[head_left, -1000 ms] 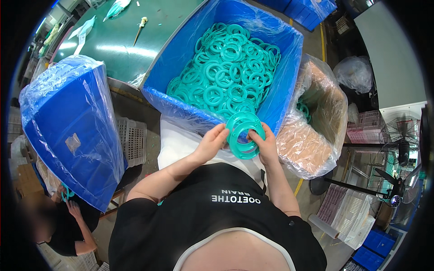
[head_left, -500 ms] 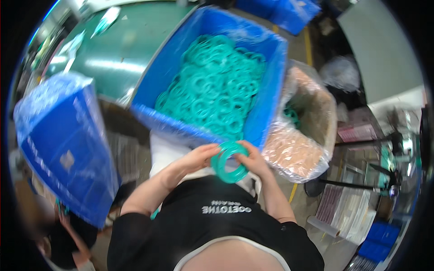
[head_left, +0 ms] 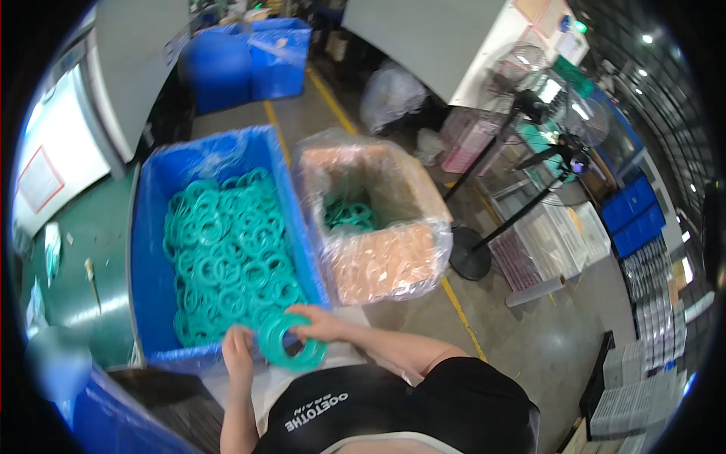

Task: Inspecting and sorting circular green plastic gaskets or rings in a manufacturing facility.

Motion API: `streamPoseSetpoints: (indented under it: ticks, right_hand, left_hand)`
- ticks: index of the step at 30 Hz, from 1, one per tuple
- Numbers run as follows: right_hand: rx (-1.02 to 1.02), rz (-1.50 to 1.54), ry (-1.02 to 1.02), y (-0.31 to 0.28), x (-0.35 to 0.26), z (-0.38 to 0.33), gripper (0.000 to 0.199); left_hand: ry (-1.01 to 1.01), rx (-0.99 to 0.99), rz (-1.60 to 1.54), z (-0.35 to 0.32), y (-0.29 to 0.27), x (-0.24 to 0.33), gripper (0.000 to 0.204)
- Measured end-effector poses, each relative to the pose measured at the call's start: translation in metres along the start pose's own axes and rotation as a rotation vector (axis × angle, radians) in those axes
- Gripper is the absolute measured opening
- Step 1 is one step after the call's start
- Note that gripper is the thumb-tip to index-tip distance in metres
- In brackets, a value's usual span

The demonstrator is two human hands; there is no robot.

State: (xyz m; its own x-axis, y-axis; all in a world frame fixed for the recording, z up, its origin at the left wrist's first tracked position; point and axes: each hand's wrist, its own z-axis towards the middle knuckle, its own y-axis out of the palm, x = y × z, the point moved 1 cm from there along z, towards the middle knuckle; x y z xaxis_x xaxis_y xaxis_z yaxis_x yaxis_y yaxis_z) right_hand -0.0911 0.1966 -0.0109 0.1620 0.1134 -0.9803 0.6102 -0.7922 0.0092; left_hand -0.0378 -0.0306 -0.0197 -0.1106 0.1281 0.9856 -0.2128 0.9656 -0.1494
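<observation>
In front of my body, my right hand [head_left: 319,324] grips a small stack of translucent green plastic rings [head_left: 271,349] by their upper right side. Just left of these rings is my left hand [head_left: 238,352], its fingers bunched together; what they hold, if anything, is too small to make out. Both hands are at the near edge of a large blue bin [head_left: 162,356] lined with clear plastic. A heap of loose green rings [head_left: 219,250] fills much of it.
Right of the bin stands a plastic-lined cardboard box [head_left: 384,261] with some green rings deep inside. A pedestal fan [head_left: 470,261] is farther right. The green table [head_left: 106,257] lies left, another blue bin [head_left: 113,416] at lower left. More blue bins [head_left: 280,60] stand behind.
My view has swung to the right, bringing the cardboard box and fan nearer the middle. My left hand has come away from the held rings; my right hand keeps its grip on them.
</observation>
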Motion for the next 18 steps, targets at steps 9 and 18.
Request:
streamPoseSetpoints:
  ticks: [9,18]
  right_hand:
    - [0.715,-0.495,-0.313,-0.125,-0.024,0.055,0.034]
    - [0.361,0.395,0.027,-0.145,0.020,0.142,0.018]
  left_hand:
    - [-0.378,-0.148,-0.520,-0.055,-0.037,-0.037,0.016]
    - [-0.342,0.271,-0.664,-0.171,-0.106,-0.069,0.013]
